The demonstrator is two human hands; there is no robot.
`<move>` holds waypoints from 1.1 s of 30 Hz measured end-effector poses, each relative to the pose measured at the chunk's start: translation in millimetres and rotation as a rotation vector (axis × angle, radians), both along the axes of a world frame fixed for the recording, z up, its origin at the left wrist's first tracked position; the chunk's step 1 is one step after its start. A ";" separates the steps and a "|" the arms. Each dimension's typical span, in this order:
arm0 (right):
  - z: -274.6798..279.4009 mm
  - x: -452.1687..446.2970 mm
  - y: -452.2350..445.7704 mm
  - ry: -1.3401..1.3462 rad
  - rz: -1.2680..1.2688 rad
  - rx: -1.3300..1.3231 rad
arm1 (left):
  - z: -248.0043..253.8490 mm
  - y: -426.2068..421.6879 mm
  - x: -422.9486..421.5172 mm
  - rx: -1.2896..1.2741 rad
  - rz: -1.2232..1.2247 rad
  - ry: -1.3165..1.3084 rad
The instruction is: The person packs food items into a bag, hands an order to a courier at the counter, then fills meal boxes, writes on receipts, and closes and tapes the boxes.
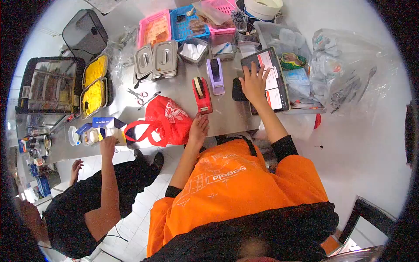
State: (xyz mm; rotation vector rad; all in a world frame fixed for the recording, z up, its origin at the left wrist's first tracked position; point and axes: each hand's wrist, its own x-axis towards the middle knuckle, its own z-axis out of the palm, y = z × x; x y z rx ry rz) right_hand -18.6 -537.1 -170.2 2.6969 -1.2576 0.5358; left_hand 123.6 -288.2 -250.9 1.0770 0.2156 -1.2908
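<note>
My right hand (pixel 254 84) is spread over the left side of a tablet (pixel 274 85) with a red and white screen. It appears to hold nothing. A small black object (pixel 238 90) lies beside it. My left hand (pixel 199 128) rests at the table's front edge with its fingers loosely extended and nothing visible in them. Its fingertips are just below a red tape dispenser (pixel 203 98), close to the right side of a red cloth bag (pixel 172 118) with white print. A purple tape dispenser (pixel 215 78) stands between the red one and the tablet.
Scissors (pixel 139 96) lie behind the bag. Steel lidded containers (pixel 165 56), a pink basket (pixel 148 24) and a blue basket (pixel 181 32) stand farther back. At left, a co-worker's hand (pixel 108 143) touches an open box (pixel 111 127). Plastic bags (pixel 331 70) are at right.
</note>
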 end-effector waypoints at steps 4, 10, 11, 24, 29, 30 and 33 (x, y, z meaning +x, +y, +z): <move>3.5 2.1 0.9 -0.035 0.001 -0.031 | -17.0 3.9 4.0 -0.029 -0.062 -0.006; -0.9 2.0 1.3 -0.013 -0.048 -0.014 | -17.2 6.5 14.4 0.005 -0.240 0.052; 1.9 2.6 4.2 -0.026 -0.049 -0.003 | -20.6 8.9 16.6 0.010 -0.287 0.075; 15.9 -24.0 218.7 -0.470 -0.244 0.058 | -34.7 24.3 39.5 0.090 -0.838 0.161; 3.4 -77.4 381.8 -0.583 -0.660 0.315 | -69.8 18.9 4.8 0.196 -0.978 0.172; 0.6 -88.6 414.2 -0.626 -0.777 0.304 | -77.3 17.4 -3.2 0.205 -1.032 0.174; 7.6 -123.3 502.0 -0.762 -1.123 0.014 | -35.4 22.3 -36.1 0.118 -1.154 0.206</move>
